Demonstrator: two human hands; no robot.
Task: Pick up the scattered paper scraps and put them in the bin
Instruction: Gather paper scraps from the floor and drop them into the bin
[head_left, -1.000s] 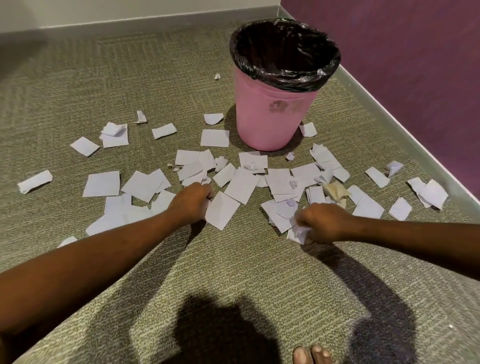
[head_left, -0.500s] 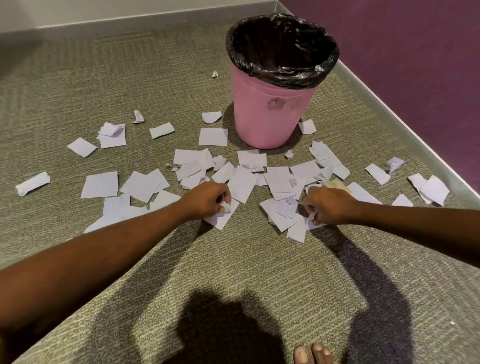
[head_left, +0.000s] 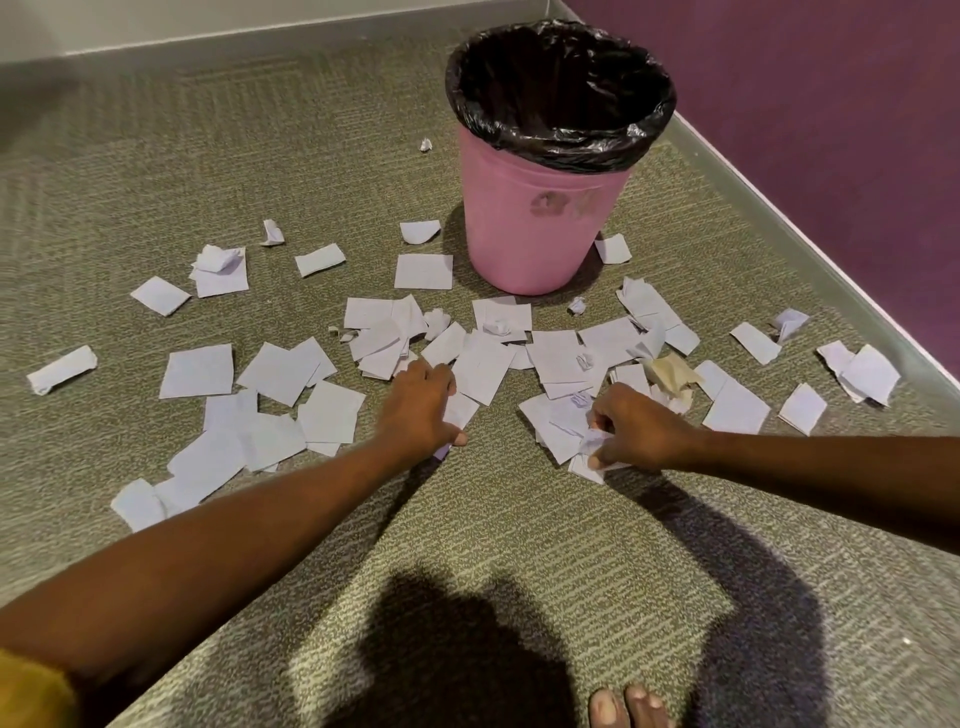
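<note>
Green carpet (head_left: 493, 519) bears scattered paper scraps (head_left: 197, 370) and a pink bin (head_left: 540, 228).

Even, moderately bright indoor light falls from above onto the carpet (head_left: 156, 171). A broad dark shadow (head_left: 457, 654) pools at near centre, and a softer one runs beneath the right arm (head_left: 831, 483). The bin (head_left: 540, 228) throws a faint shadow at its base on the left, and its black liner (head_left: 639, 135) shows small glints. The skirting (head_left: 810, 249) bows toward the edges. The far left corner looks smeared and soft.
</note>
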